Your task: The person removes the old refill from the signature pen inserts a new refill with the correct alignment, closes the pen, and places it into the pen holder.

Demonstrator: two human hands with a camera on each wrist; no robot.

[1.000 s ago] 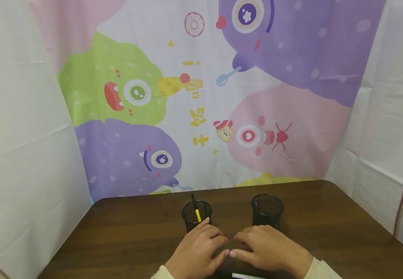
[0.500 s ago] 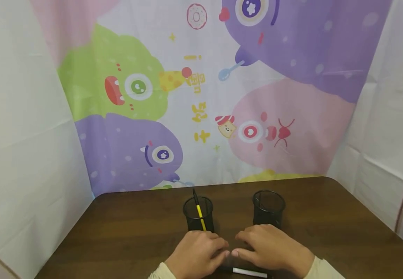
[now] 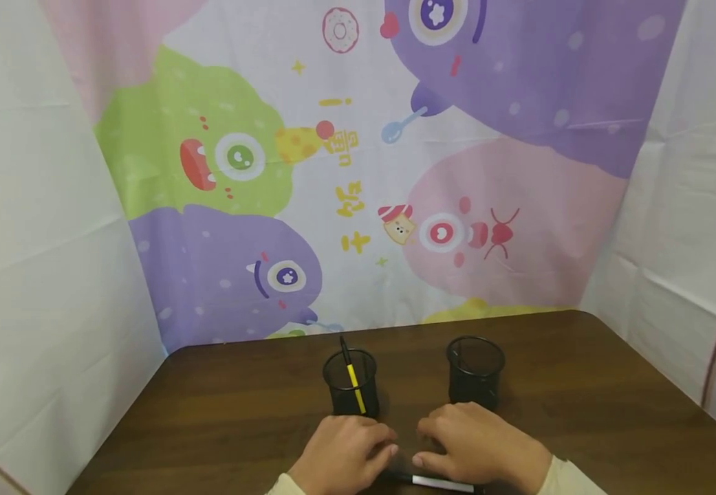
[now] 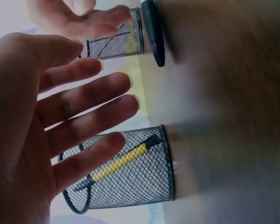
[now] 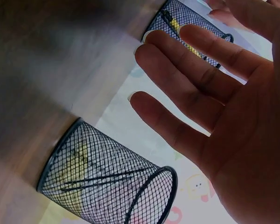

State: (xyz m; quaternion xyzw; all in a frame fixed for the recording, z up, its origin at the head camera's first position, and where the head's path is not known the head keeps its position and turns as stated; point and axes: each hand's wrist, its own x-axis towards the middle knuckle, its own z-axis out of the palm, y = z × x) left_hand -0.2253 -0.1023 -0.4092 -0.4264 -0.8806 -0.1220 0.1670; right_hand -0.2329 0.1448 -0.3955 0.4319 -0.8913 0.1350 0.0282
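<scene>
My left hand (image 3: 344,454) hovers close to the table just in front of the left black mesh pen cup (image 3: 335,395), its fingers relaxed and apart in the left wrist view. A yellow-and-black pen (image 3: 354,388) leans inside that cup. Before the right black mesh cup (image 3: 472,388) is my right hand (image 3: 481,443), fingers loosely extended with nothing in them, as the right wrist view shows. Lying on the table beneath and between the hands is a black-and-white marker (image 3: 443,483); its black end (image 4: 154,37) shows in the left wrist view.
The dark wooden table (image 3: 240,412) has a rounded far edge. Behind it hangs a cartoon-printed cloth (image 3: 370,289), and white cloth walls (image 3: 42,275) flank both sides.
The left hand has drawn back slightly from the left cup and its raised finger has lowered, so more of the yellow pen shows. The right hand has barely moved. More of the marker is in view.
</scene>
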